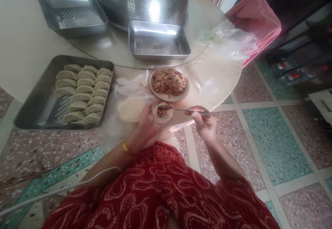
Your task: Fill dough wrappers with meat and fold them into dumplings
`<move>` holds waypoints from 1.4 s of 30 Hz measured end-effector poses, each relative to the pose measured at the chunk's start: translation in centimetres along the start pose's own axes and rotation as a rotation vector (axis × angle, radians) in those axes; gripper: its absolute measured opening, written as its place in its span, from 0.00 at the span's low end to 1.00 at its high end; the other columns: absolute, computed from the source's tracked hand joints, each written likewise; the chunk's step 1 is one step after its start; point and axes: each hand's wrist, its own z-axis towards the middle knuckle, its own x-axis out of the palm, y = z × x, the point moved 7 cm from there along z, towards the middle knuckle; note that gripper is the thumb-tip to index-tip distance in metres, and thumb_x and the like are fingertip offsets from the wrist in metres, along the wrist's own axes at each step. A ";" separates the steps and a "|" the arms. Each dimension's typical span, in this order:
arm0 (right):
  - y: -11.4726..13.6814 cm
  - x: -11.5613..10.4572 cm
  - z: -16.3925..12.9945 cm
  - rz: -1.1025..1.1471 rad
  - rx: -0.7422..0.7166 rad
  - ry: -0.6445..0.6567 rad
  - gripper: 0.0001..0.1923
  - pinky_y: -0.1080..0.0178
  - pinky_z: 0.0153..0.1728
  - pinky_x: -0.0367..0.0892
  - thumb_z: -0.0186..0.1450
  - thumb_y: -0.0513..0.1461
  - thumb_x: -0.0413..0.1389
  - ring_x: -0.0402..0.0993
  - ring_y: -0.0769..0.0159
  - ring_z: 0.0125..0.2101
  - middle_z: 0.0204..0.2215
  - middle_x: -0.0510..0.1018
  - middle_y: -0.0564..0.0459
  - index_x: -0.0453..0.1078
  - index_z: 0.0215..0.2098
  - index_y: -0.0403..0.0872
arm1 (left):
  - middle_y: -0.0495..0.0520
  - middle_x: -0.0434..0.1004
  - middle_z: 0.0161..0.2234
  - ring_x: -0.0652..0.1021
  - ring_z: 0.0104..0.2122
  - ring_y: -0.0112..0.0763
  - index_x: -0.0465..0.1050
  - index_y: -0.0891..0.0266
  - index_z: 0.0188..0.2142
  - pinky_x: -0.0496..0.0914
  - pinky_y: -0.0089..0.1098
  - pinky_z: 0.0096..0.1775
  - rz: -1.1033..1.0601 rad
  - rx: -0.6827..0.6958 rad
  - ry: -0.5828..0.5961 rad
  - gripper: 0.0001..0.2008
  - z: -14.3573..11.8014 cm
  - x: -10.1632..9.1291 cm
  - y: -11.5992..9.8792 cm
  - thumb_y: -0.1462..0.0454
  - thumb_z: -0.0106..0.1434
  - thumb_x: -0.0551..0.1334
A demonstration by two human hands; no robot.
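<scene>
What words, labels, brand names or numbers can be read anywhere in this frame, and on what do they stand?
None can be read.
Bottles on the dark shelf at right: red labels, too blurred to read.
Metal trays, plate of filling, spoon, wrapper in the left hand: no print visible.
Red garment: white swirl pattern only, no lettering.

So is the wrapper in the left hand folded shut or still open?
Open: the wrapper lies flat in the left hand, filling exposed under the spoon.

Red garment (166, 191), pale swirl pattern; yellow band (126, 147) on left wrist.
</scene>
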 end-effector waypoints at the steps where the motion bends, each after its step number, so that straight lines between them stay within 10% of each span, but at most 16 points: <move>1: 0.4 0.2 -0.3 -0.011 -0.040 0.032 0.07 0.62 0.34 0.77 0.67 0.38 0.60 0.82 0.67 0.33 0.32 0.84 0.55 0.79 0.41 0.54 | 0.64 0.83 0.38 0.82 0.40 0.38 0.70 0.73 0.56 0.74 0.36 0.48 0.010 0.005 0.007 0.28 -0.2 -0.1 0.0 0.53 0.74 0.42; 15: 7.0 -2.4 -2.5 -0.102 -0.459 0.126 0.17 0.60 0.31 0.79 0.66 0.34 0.60 0.83 0.64 0.35 0.36 0.85 0.57 0.77 0.49 0.61 | 0.66 0.80 0.45 0.81 0.42 0.44 0.70 0.67 0.55 0.76 0.40 0.40 0.092 -0.002 0.178 0.27 -4.2 2.0 0.3 0.51 0.73 0.44; 24: 7.7 -3.2 -1.1 -0.023 -0.194 -0.093 0.07 0.64 0.27 0.80 0.64 0.37 0.63 0.82 0.69 0.27 0.31 0.83 0.60 0.76 0.40 0.55 | 0.57 0.82 0.40 0.80 0.44 0.35 0.73 0.63 0.53 0.76 0.33 0.47 0.052 0.025 0.177 0.22 -5.5 2.5 0.3 0.54 0.74 0.47; 42: 12.3 2.7 3.2 -0.270 -0.224 0.296 0.10 0.66 0.25 0.76 0.66 0.43 0.62 0.79 0.72 0.29 0.31 0.82 0.57 0.75 0.27 0.51 | 0.63 0.80 0.38 0.79 0.49 0.47 0.73 0.71 0.51 0.74 0.40 0.51 0.036 -0.047 0.187 0.28 -5.7 1.9 1.0 0.51 0.73 0.46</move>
